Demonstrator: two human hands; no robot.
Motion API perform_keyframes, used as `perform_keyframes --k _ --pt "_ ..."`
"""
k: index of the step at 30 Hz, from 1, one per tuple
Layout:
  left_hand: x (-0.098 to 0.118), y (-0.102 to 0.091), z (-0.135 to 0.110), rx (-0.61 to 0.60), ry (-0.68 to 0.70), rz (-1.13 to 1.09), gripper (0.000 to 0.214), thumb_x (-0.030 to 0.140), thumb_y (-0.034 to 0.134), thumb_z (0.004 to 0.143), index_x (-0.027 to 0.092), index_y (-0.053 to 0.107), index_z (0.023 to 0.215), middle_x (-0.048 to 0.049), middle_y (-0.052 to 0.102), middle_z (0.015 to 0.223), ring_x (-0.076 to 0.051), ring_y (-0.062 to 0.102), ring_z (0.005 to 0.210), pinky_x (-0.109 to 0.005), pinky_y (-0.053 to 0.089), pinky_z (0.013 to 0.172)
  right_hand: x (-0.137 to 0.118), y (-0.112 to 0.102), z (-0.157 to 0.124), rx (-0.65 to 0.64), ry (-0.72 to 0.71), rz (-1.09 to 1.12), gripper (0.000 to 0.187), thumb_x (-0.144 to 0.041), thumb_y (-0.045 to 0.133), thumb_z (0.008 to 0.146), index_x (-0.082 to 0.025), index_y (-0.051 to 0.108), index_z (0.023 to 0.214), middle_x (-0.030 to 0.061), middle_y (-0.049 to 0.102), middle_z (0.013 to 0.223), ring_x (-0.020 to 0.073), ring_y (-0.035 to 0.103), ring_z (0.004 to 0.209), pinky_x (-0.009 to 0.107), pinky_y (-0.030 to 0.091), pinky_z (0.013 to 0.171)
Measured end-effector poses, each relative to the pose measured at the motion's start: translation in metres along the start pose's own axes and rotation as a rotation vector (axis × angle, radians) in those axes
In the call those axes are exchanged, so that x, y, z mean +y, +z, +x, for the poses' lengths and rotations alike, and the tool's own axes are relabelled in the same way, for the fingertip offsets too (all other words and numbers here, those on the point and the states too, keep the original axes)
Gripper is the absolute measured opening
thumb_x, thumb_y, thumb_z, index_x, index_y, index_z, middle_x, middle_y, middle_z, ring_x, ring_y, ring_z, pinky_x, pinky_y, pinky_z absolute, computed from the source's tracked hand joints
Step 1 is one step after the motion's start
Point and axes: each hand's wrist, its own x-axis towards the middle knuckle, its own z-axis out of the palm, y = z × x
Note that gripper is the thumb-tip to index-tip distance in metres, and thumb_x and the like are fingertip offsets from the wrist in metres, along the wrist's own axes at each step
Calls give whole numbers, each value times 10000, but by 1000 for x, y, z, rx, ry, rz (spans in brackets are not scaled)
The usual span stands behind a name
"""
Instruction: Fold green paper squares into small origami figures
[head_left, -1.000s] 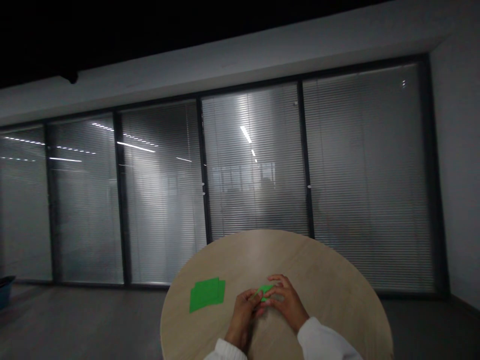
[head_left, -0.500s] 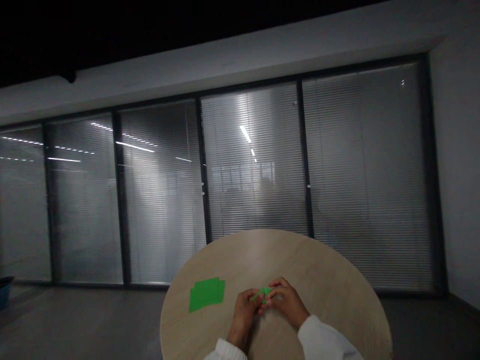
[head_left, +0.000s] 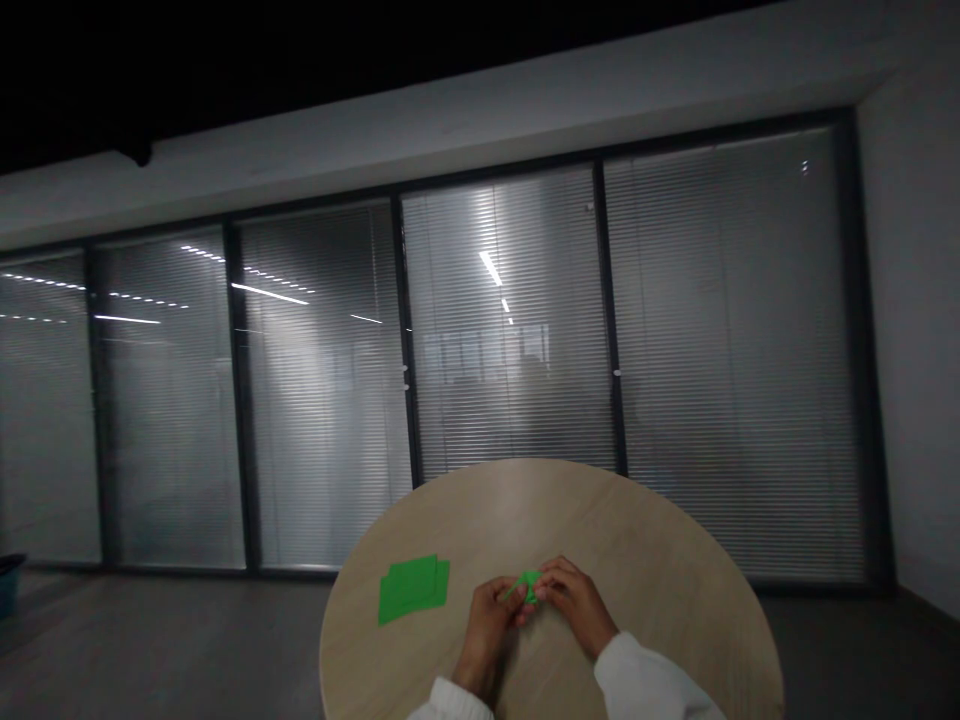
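Between my hands, just above the round wooden table (head_left: 585, 520), is a small piece of folded green paper (head_left: 531, 585). My left hand (head_left: 491, 615) pinches its left side between thumb and fingers. From the right, my right hand (head_left: 574, 595) has its thumb and fingertips closed on the other edge. Fingers cover part of the paper, so its full shape is hidden. Left of my hands, several green paper sheets (head_left: 414, 585) lie overlapping on the tabletop.
Beyond the table runs a wall of glass panels with blinds (head_left: 510, 330), set in dark frames. A blue container (head_left: 9, 585) stands on the floor at the far left. The table's curved edge surrounds my working area.
My right fingers have shifted slightly on the folded paper, and more of its green surface shows between my hands. The sheets on the left have not moved.
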Motion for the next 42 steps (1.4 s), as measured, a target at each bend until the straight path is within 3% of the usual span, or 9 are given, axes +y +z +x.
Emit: perform_keyframes --k 9,17,28,38,42 --pt "3 4 -3 -12 -8 -16 488 498 850 448 90 724 684 -62 688 590 -150 598 573 -240 433 570 6 3 -2 62 -2 -68 189 -344 568 818 -202 680 761 86 596 990 230 604 941 319 491 812" --pt "5 7 -2 18 -4 -18 419 436 840 442 91 713 643 -30 651 534 -123 537 512 -239 398 546 7 6 -2 132 -47 -173 149 -300 560 816 -216 668 756 74 591 993 230 592 1013 356 454 941" --pt "1 5 -1 -15 52 15 302 382 777 530 108 686 617 -6 608 499 -112 504 487 -227 372 522 6 8 -2 149 -90 -203 102 -215 560 796 -223 638 731 51 589 931 207 610 951 314 477 892" --pt "2 6 -2 -24 20 -28 399 449 834 495 111 713 669 -27 657 573 -143 573 560 -247 428 586 8 12 -1 165 -95 -116 91 -160 566 753 -221 605 699 43 570 884 197 624 870 276 536 752" --pt "1 5 2 -44 18 7 444 416 893 412 112 733 695 -41 689 604 -148 587 576 -249 435 603 14 12 1 219 -40 -73 50 -198 636 709 -221 591 714 22 586 842 196 632 817 287 535 720"
